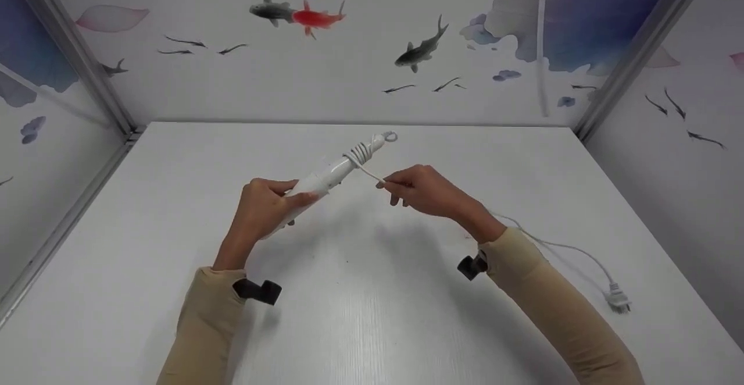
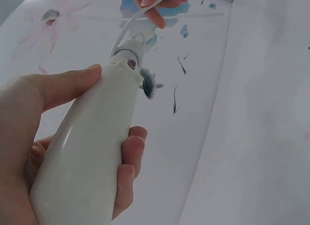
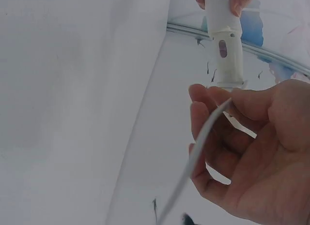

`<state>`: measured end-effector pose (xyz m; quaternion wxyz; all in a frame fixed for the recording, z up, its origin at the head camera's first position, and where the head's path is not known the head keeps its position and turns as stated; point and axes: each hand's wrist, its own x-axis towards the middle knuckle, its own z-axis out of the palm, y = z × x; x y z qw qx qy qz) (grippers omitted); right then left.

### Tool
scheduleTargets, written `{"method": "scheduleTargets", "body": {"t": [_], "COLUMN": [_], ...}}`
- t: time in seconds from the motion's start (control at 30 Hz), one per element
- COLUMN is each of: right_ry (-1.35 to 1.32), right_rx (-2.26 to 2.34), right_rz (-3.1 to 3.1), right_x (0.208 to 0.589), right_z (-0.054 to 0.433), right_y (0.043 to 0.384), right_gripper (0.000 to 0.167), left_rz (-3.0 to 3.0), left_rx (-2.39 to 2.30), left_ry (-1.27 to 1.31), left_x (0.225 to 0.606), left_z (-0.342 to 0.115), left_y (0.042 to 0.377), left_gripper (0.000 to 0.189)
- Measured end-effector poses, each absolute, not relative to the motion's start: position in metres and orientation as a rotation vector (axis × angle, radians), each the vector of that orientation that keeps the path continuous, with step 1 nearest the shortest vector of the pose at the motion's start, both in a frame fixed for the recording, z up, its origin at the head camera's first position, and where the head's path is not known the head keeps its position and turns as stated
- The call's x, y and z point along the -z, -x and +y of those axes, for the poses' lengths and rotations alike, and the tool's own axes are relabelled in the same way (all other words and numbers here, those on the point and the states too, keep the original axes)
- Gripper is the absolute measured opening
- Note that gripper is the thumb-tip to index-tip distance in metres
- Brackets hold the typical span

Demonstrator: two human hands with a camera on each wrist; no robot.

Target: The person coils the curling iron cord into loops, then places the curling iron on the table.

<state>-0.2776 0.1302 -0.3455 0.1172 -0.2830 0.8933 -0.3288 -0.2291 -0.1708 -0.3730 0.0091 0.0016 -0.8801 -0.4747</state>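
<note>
A white wand-shaped electric appliance (image 1: pixel 335 174) slants up and to the right in the head view, above the table. My left hand (image 1: pixel 256 207) grips its wide end, thumb along one side and fingers curled round the other. Several turns of white cord (image 1: pixel 361 153) wrap the narrow end, just below a small hanging loop (image 1: pixel 390 136). Pinched between thumb and fingertips, the cord runs taut from those turns to my right hand (image 1: pixel 427 190). An oval dark window shows on the appliance (image 3: pixel 227 55) in the right wrist view.
Past the right wrist, the loose cord (image 1: pixel 558 245) trails to a white plug (image 1: pixel 617 299) at the right of the white table (image 1: pixel 349 327). Panels (image 1: pixel 349 82) printed with fish stand behind and at both sides. Each wrist carries a small black camera mount (image 1: pixel 261 292).
</note>
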Motion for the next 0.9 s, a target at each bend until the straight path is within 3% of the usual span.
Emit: {"method": "scheduleTargets", "body": {"t": [0.37, 0.9], "right_ry": [0.687, 0.423], "right_rx": [0.921, 0.863], "right_rz": [2.438, 2.554], "right_x": [0.380, 0.394], "right_z": [0.156, 0.143], "right_y": [0.303, 0.324], "right_gripper": [0.031, 0.037], "left_rz": [-2.704, -2.757], "left_rx": [1.518, 1.544], "left_ry": [0.075, 0.191], "left_x": [0.371, 0.367], "left_z": [-0.174, -0.170], "left_y": [0.227, 0.224], "left_gripper": [0.057, 0.059]}}
